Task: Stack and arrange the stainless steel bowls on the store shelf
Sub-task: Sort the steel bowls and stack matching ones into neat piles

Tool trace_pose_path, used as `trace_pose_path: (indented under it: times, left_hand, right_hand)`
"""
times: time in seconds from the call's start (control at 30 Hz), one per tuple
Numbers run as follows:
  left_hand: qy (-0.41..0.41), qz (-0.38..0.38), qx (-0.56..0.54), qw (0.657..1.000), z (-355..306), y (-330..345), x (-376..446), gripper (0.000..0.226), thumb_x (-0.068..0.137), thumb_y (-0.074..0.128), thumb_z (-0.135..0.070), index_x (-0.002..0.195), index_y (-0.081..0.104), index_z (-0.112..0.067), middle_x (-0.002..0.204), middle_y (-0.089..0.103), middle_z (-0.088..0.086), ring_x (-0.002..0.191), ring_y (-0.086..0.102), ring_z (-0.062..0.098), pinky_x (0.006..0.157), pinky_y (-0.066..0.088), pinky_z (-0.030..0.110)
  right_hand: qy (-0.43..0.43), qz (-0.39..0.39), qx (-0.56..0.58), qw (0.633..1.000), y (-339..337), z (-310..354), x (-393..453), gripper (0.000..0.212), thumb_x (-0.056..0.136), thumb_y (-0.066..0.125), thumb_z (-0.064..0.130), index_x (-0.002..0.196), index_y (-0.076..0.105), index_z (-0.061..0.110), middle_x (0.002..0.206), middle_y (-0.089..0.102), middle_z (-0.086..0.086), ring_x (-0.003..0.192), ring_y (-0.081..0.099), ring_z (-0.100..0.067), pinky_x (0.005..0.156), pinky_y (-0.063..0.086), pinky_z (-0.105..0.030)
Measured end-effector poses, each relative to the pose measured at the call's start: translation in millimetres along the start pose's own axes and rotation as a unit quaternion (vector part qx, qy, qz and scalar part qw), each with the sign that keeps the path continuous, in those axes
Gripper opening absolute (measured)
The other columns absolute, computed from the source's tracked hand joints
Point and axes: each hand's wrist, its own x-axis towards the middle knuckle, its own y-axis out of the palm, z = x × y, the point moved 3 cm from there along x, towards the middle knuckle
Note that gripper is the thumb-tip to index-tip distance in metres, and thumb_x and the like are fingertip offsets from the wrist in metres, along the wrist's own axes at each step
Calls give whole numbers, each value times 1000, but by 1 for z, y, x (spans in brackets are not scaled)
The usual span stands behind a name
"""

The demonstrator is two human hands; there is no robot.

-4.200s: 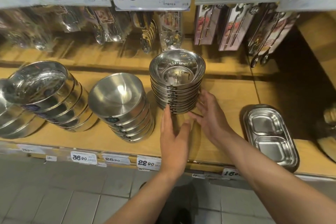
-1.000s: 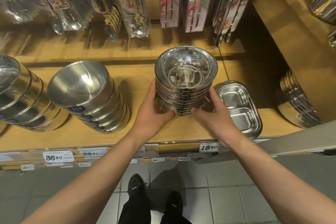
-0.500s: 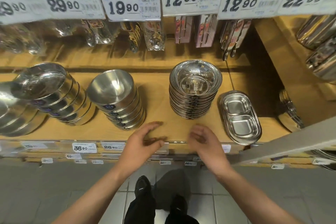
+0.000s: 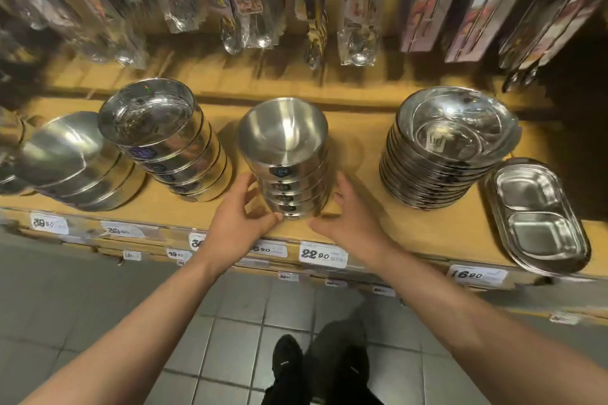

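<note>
A stack of several matte steel bowls (image 4: pixel 283 158) stands mid-shelf on the wooden shelf (image 4: pixel 362 154), tilted a little toward me. My left hand (image 4: pixel 241 219) cups its lower left side, thumb at the front of the bottom bowl and fingers curled along the side. My right hand (image 4: pixel 345 214) is at the stack's lower right, fingers extended and blurred; contact is unclear. A stack of shallow polished bowls (image 4: pixel 450 148) stands to the right. A leaning stack of shiny bowls (image 4: pixel 164 135) is to the left, and a larger bowl stack (image 4: pixel 72 161) lies beyond it.
A two-compartment steel tray (image 4: pixel 536 217) sits at the shelf's right end. Packaged spoons and cutlery (image 4: pixel 250 16) hang behind the bowls. Price tags (image 4: pixel 324 255) line the shelf's front edge. Tiled floor and my shoes (image 4: pixel 286 362) are below.
Both hands let go of the shallow bowl stack on the right, drew back, then moved left to the matte bowl stack. The view shifted left.
</note>
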Motion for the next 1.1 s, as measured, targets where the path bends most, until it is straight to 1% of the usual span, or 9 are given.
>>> trace_pose_path:
  times: [0.1, 0.23, 0.37, 0.47, 0.63, 0.7, 0.8, 0.93, 1.1]
  left_hand:
    - [19, 29, -14, 999, 5, 3, 8, 71, 84, 77, 4, 132, 52, -42, 125, 66, -26, 125, 56, -6, 100, 51, 18]
    - [34, 42, -28, 998, 8, 1, 11, 72, 84, 76, 6, 139, 51, -35, 126, 66, -27, 125, 56, -6, 100, 50, 16]
    - [41, 52, -24, 998, 9, -2, 24, 72, 84, 77, 3, 136, 52, -39, 124, 66, -27, 124, 56, -7, 100, 51, 18]
    - [47, 64, -28, 996, 8, -2, 37, 71, 84, 78, 0, 139, 52, -37, 125, 66, -26, 124, 55, -8, 96, 50, 13]
    - [58, 72, -30, 995, 7, -1, 63, 68, 81, 81, 1, 137, 55, -27, 118, 69, -28, 122, 58, -4, 94, 53, 15]
    - [64, 73, -35, 995, 4, -1, 71, 67, 80, 82, -2, 137, 56, -24, 120, 70, -20, 123, 59, 1, 93, 53, 15]
    - [80, 81, -35, 993, -2, 0, 78, 63, 80, 82, -3, 134, 57, -23, 124, 69, -13, 121, 60, 3, 88, 51, 12]
    - [78, 76, -20, 994, -6, 1, 87, 62, 79, 83, -3, 129, 58, -29, 115, 70, -25, 116, 60, -5, 89, 51, 13]
    - [70, 80, -29, 994, -9, 2, 93, 72, 74, 84, -13, 139, 55, -24, 120, 70, -17, 122, 60, 5, 105, 53, 36]
  right_hand:
    - [-38, -16, 29, 999, 11, -7, 5, 89, 77, 81, 2, 151, 38, 24, 140, 57, 8, 131, 52, -5, 105, 52, -44]
    - [-49, -38, 56, 997, 18, -10, 5, 80, 80, 78, -2, 146, 42, 27, 135, 58, 15, 124, 55, 5, 104, 53, -31]
    - [-53, -68, 47, 995, 16, -6, 12, 69, 82, 77, 5, 128, 47, 47, 128, 62, 20, 119, 58, 7, 103, 52, -26]
    - [-63, -79, 43, 994, 14, 0, 20, 61, 82, 77, 10, 133, 52, 31, 125, 66, 14, 118, 61, 1, 104, 52, -32]
    - [-55, -99, 15, 993, 6, 8, 33, 59, 82, 80, 16, 122, 49, 46, 108, 63, 39, 103, 58, 19, 84, 45, -4]
    - [-54, -103, 1, 993, 3, 10, 39, 61, 81, 81, 19, 120, 47, 51, 113, 63, 32, 105, 57, 17, 90, 46, -9]
    - [-55, -106, 12, 993, 2, 12, 48, 62, 81, 81, 16, 131, 49, 37, 124, 64, 18, 115, 57, 6, 106, 49, -31]
    - [-72, -128, 15, 989, 1, 11, 56, 65, 82, 79, 8, 126, 48, 44, 123, 66, 14, 120, 59, -6, 111, 46, -41]
    - [-76, -133, -2, 988, -2, 10, 62, 70, 80, 79, 17, 140, 47, 33, 124, 67, 16, 121, 60, -7, 110, 46, -43]
